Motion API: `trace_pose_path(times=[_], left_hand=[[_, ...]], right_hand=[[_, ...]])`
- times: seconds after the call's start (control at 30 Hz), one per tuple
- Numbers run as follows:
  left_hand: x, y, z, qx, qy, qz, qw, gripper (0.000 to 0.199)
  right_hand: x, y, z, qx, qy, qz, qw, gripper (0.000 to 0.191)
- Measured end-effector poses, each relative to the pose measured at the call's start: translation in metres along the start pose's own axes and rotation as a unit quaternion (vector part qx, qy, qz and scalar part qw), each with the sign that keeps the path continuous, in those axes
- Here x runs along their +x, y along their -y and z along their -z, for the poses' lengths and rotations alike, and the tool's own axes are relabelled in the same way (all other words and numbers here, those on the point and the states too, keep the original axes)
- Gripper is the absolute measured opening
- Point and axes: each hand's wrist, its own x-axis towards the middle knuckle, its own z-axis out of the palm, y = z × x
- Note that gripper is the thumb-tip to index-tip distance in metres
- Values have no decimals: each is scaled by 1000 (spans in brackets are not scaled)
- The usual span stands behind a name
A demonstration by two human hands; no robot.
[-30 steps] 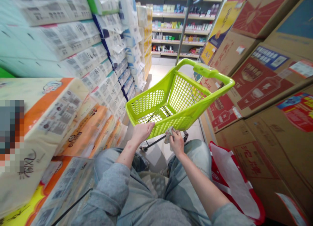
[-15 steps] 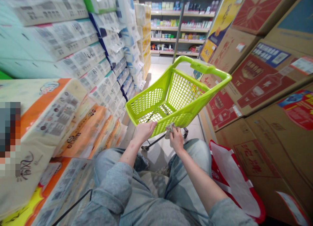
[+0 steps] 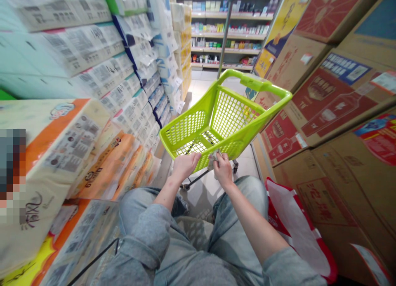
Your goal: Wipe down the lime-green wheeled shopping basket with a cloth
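A lime-green plastic shopping cart [image 3: 188,120] with perforated walls stands tilted in view before my knees. My left hand [image 3: 186,166] is closed on the near rim of its basket, at the front left corner. My right hand [image 3: 222,169] grips a crumpled greyish cloth [image 3: 213,157] and presses it against the outside of the near side wall. A ring shows on one finger of that hand. Part of the cloth is hidden behind the fingers. The cart's handle [image 3: 258,85] points to the far right, and its basket holds nothing that I can see.
Packs of tissue paper [image 3: 102,158] are stacked along the left. Cardboard boxes [image 3: 337,174] rise on the right, with a red and white bag [image 3: 297,224] beside my right leg. Shelves of small bottles [image 3: 225,34] and a metal pole [image 3: 227,38] stand beyond the cart.
My right hand and the cloth have shifted slightly left along the side wall. The left hand and the cart's near corner have moved a little to the right.
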Motion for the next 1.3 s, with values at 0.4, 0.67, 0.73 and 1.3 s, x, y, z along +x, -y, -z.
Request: trace_pose_path(times=[0.4, 0.67, 0.73, 1.3], left_hand=[[-2, 0, 3, -17, -5, -4, 1000, 67], [-3, -5, 4, -17, 1, 0, 1000, 64], [-2, -5, 5, -17, 1, 2, 1000, 65], [-2, -7, 6, -22, 4, 6, 1000, 64]], right_hand=[[-29, -16, -10, -21, 55, -29, 998, 30], [-10, -6, -20, 4, 40, -43, 998, 39], [-11, -10, -20, 26, 44, -33, 998, 38], [-18, 21, -19, 217, 46, -90, 971, 31]])
